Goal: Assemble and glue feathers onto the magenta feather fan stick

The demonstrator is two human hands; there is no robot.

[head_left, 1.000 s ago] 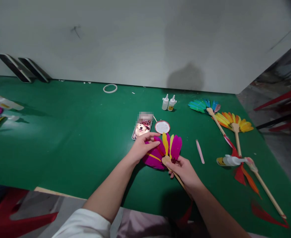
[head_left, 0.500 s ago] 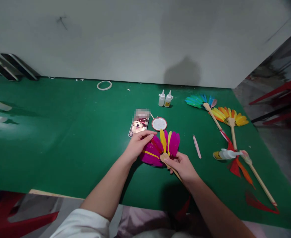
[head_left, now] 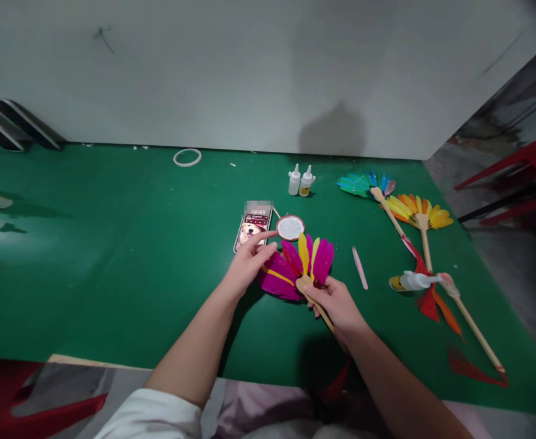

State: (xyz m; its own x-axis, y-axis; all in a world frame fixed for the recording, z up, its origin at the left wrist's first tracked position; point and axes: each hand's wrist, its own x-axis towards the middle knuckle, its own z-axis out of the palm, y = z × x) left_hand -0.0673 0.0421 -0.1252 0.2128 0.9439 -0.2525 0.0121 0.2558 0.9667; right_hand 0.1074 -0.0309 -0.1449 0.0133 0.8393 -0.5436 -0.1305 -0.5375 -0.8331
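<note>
A fan of magenta, red and yellow feathers (head_left: 282, 277) on a wooden handle lies in the grip of my right hand (head_left: 336, 302), whose thumb presses the handle's rounded top. My left hand (head_left: 247, 265) is open at the fan's left edge, its index finger stretched towards a round white dish with a red rim (head_left: 290, 227). Just behind my left hand is a lit phone (head_left: 253, 227) with a dog picture. Right of the fan lie pink tweezers (head_left: 360, 268).
Two white bottles (head_left: 300, 181) stand towards the wall. On the right are a blue-green feather fan (head_left: 363, 184), a yellow-orange fan (head_left: 421, 213), a tipped bottle (head_left: 411, 281) and a wooden stick (head_left: 478, 332). A white ring (head_left: 187, 158) lies at the back.
My left hand has opened and drawn slightly away from the feathers, uncovering the red ones. My right hand keeps its hold on the fan. The whole view has shifted a little.
</note>
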